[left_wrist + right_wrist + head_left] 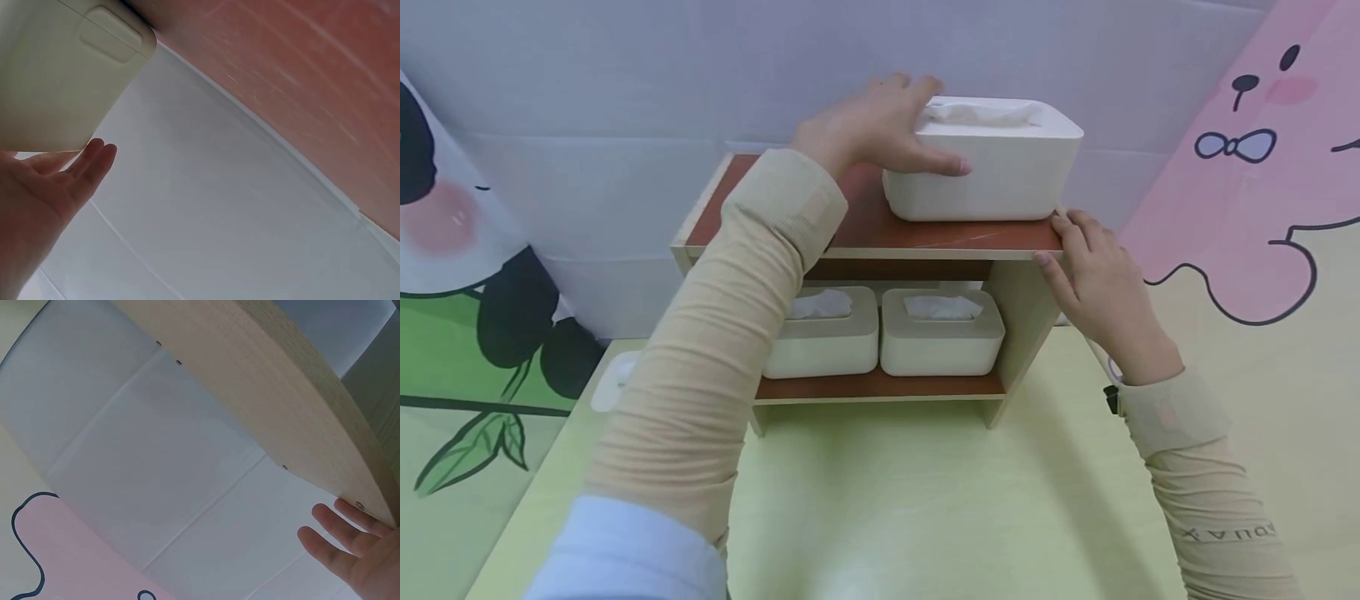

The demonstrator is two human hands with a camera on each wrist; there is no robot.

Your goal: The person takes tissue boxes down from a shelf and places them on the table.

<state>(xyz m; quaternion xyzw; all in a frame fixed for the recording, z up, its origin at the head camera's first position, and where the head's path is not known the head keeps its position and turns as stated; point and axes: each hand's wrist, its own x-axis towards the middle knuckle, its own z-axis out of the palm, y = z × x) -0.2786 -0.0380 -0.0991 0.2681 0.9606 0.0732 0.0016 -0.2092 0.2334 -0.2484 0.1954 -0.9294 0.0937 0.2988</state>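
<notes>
A white tissue box (981,179) stands on the red-brown top board of a small two-tier shelf (925,237), toward its right end. My left hand (880,125) holds the box by its left end, thumb across the front face and fingers at the back corner. In the left wrist view the fingers (94,165) show beside the box (56,81), with the thumb hidden. At the shelf's right front corner, my right hand (1101,287) rests its fingers and thumb against the board. Extended fingers (328,550) appear beside the wooden side panel (269,394) in the right wrist view.
Two more tissue boxes (943,333) sit side by side on the lower tier, the left one partly behind my left arm. A pale table (880,500) carries the shelf. Left of it lies a white flat object (613,383). A white panelled backdrop (625,200) rises behind.
</notes>
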